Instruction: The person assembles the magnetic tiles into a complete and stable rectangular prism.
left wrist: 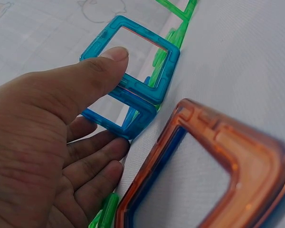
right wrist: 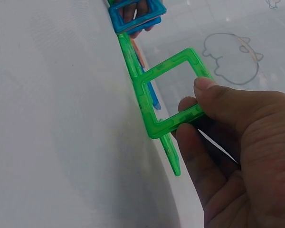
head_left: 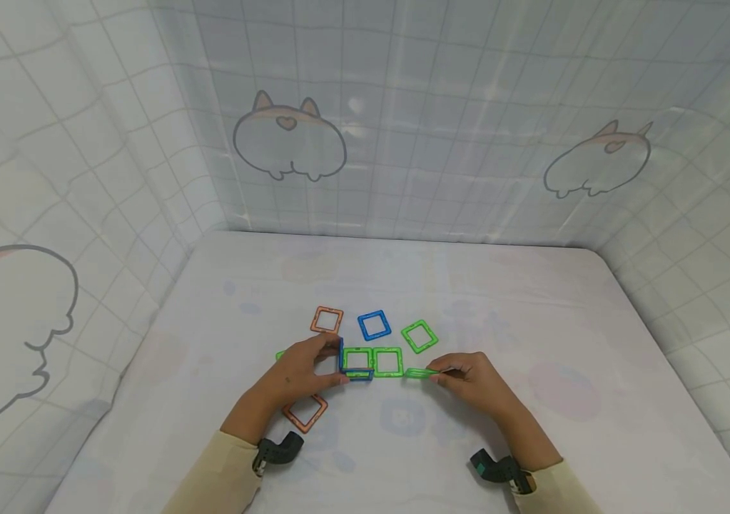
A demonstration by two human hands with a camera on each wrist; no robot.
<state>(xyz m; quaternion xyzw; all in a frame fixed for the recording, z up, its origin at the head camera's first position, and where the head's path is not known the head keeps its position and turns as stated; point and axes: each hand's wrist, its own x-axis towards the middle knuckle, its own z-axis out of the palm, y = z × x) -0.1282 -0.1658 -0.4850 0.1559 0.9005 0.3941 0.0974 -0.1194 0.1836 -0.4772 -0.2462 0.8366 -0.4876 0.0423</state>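
My left hand (head_left: 294,371) holds two blue square magnetic tiles that stand on edge and meet at a corner. In the left wrist view, its thumb lies on one blue tile (left wrist: 145,92) and the fingers reach behind. Two green square tiles (head_left: 387,350) lie flat side by side, the left one at the foot of the blue pair. Between thumb and fingers, my right hand (head_left: 474,382) pinches another green tile (right wrist: 147,107). That tile is tilted up, one edge right at the end of the flat green row.
Beyond the row lie a loose orange tile (head_left: 314,318), a blue tile (head_left: 369,314) and a green tile (head_left: 412,325). Another orange tile (head_left: 316,418) lies by my left wrist, and a green piece (head_left: 279,355) is mostly hidden behind the left hand. Patterned curtains surround the white table.
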